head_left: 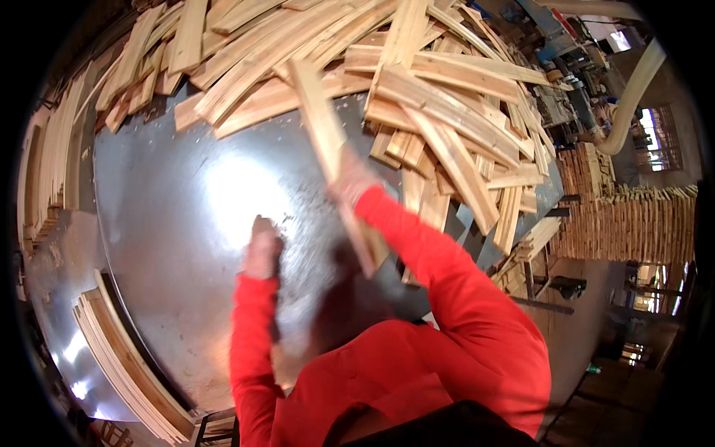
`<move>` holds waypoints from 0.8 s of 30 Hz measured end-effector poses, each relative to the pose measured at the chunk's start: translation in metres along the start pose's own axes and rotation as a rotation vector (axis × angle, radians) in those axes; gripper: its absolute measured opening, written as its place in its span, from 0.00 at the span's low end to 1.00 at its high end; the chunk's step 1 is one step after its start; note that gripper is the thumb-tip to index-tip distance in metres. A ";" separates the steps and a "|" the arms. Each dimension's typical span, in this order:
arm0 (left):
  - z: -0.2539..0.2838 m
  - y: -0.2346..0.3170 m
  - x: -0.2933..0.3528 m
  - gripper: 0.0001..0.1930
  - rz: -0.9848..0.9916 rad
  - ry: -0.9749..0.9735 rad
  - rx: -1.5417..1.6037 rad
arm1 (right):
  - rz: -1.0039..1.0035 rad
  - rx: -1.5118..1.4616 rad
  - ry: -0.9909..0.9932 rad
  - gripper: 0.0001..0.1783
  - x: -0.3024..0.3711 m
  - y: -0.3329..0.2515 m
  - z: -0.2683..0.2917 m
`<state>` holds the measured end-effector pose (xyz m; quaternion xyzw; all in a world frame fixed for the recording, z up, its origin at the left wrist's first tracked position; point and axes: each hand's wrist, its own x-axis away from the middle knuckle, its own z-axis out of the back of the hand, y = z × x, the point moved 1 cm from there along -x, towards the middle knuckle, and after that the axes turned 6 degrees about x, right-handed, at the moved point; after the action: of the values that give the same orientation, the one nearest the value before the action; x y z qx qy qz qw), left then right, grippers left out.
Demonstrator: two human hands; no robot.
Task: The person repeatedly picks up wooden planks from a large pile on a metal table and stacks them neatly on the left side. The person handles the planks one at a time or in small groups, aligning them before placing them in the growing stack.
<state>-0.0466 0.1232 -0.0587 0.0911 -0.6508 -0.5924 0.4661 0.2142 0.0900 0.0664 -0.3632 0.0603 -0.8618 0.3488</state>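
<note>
My right hand (351, 179) is closed around the middle of a pale wooden board (316, 112), slightly smeared by motion. The board slants over the metal tabletop, its far end reaching the wood pile and its near end close to my body. To the left, my left hand (263, 247) hovers over or rests on the shiny grey metal table (164, 216); which of the two I cannot tell. It holds nothing, and its fingers stretch forward, seen partly edge-on.
A jumbled heap of wooden boards (447, 100) covers the table's far and right sides. Stacked boards (130, 365) stand at the near left, more slats (59, 149) at the far left. A tall stack of timber (625, 223) and a pale hose (637, 97) are off to the right.
</note>
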 end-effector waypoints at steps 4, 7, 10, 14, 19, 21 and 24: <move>-0.140 0.076 -0.005 0.29 -0.011 -0.096 1.443 | 0.680 0.035 0.304 0.34 0.004 0.032 0.055; -0.172 0.060 -0.023 0.27 0.121 0.025 1.264 | 0.489 -0.201 0.656 0.38 -0.125 0.062 0.190; -0.190 0.067 -0.023 0.23 0.109 0.256 1.047 | 0.023 -0.401 0.830 0.43 -0.252 0.100 0.308; -0.198 0.069 -0.024 0.19 0.204 0.448 0.998 | -0.090 -0.251 0.918 0.61 -0.376 0.131 0.286; -0.199 0.062 -0.037 0.12 0.122 0.439 0.738 | -0.486 -0.124 0.934 0.57 -0.386 0.105 0.256; -0.200 0.077 -0.031 0.15 0.124 0.462 0.836 | -0.566 -0.094 0.774 0.55 -0.361 0.082 0.252; -0.191 0.071 -0.021 0.18 0.199 0.545 0.975 | -0.175 -0.302 0.821 0.65 -0.288 0.069 0.267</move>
<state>0.1324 0.0258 -0.0346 0.3837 -0.7106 -0.1315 0.5749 0.5734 0.2635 0.0685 -0.0416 0.2881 -0.9424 0.1646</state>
